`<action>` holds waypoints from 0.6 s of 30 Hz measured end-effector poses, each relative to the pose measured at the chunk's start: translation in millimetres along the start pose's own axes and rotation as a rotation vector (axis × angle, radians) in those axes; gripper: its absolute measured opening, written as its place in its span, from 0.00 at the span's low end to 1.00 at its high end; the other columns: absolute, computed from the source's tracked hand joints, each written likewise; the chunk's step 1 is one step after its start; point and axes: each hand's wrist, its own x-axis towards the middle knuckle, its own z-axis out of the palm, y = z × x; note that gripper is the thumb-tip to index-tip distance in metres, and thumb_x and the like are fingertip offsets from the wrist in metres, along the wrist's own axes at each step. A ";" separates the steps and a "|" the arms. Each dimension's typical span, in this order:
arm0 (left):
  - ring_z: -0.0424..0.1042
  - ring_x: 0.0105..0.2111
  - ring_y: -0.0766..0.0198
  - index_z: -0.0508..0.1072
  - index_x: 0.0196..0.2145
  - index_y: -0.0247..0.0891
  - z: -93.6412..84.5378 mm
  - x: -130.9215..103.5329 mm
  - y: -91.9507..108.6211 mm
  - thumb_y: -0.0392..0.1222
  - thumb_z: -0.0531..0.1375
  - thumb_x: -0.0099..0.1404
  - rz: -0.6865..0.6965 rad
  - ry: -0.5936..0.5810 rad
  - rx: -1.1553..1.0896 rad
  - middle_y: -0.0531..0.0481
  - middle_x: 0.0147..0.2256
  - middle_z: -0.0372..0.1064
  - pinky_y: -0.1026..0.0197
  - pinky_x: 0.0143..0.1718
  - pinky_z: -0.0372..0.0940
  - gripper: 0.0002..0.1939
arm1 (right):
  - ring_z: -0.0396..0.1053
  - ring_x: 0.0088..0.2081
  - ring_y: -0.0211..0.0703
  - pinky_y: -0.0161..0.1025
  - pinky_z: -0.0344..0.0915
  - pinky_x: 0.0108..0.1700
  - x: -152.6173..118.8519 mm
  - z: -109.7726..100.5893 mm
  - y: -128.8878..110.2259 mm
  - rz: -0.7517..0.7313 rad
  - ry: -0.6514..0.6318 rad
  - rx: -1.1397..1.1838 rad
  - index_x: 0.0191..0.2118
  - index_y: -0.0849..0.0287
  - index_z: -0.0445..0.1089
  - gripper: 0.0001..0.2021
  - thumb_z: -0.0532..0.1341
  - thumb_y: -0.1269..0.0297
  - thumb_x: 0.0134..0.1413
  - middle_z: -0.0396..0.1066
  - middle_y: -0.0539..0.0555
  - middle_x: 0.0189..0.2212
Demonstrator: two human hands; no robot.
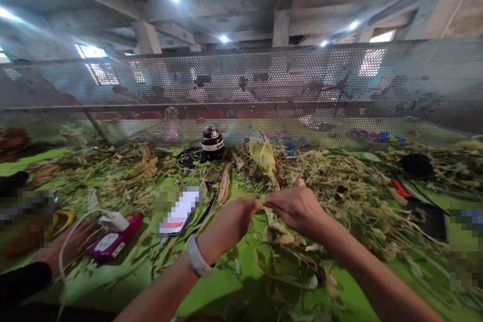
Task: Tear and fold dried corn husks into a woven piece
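Note:
My left hand (241,219), with a white band on the wrist, is closed, its fingertips near the middle of the green table (211,292). My right hand (298,209) comes in from the right, palm down, fingers pressed together. The fingertips of both hands nearly meet, and whatever they pinch is too small to make out. Just beyond them stands a pale yellow-green leafy plant head (263,155), its stalk running down toward my hands. Dry stems and leaves (290,246) lie below and around my right hand.
A phone (181,211) lies left of my hands, with a magenta power strip (115,239) and another person's hand (81,236) farther left. A black-and-white round container (212,142) stands behind. Dried plants spread widely before a perforated metal screen (234,80). A red-and-black tool (402,187) lies right.

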 end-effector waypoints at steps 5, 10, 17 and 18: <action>0.67 0.30 0.62 0.73 0.36 0.39 -23.6 -9.9 33.9 0.34 0.49 0.65 0.251 -0.289 -0.063 0.47 0.30 0.70 0.63 0.32 0.59 0.13 | 0.69 0.28 0.37 0.32 0.59 0.32 6.5 0.4 16.9 0.131 0.017 0.498 0.32 0.59 0.74 0.11 0.57 0.60 0.57 0.75 0.52 0.28; 0.63 0.20 0.68 0.70 0.36 0.39 -40.4 -0.4 30.2 0.44 0.49 0.67 -0.079 -0.009 -0.429 0.52 0.24 0.67 0.66 0.23 0.58 0.12 | 0.58 0.23 0.34 0.32 0.54 0.26 8.3 42.6 10.5 0.402 0.023 1.253 0.24 0.61 0.69 0.18 0.64 0.48 0.45 0.63 0.47 0.20; 0.64 0.21 0.64 0.69 0.28 0.38 -14.6 7.6 -8.9 0.38 0.51 0.64 -0.270 0.242 -0.087 0.52 0.21 0.66 0.64 0.27 0.56 0.10 | 0.52 0.23 0.33 0.32 0.49 0.25 6.0 64.1 -8.7 0.460 0.071 1.244 0.27 0.61 0.69 0.17 0.61 0.49 0.49 0.58 0.46 0.19; 0.65 0.23 0.63 0.70 0.29 0.38 -10.5 5.7 -8.0 0.36 0.50 0.64 -0.257 0.214 -0.034 0.51 0.22 0.67 0.63 0.28 0.56 0.10 | 0.53 0.24 0.33 0.32 0.49 0.26 6.2 61.6 -8.2 0.453 0.091 1.198 0.27 0.61 0.69 0.17 0.61 0.50 0.50 0.59 0.47 0.20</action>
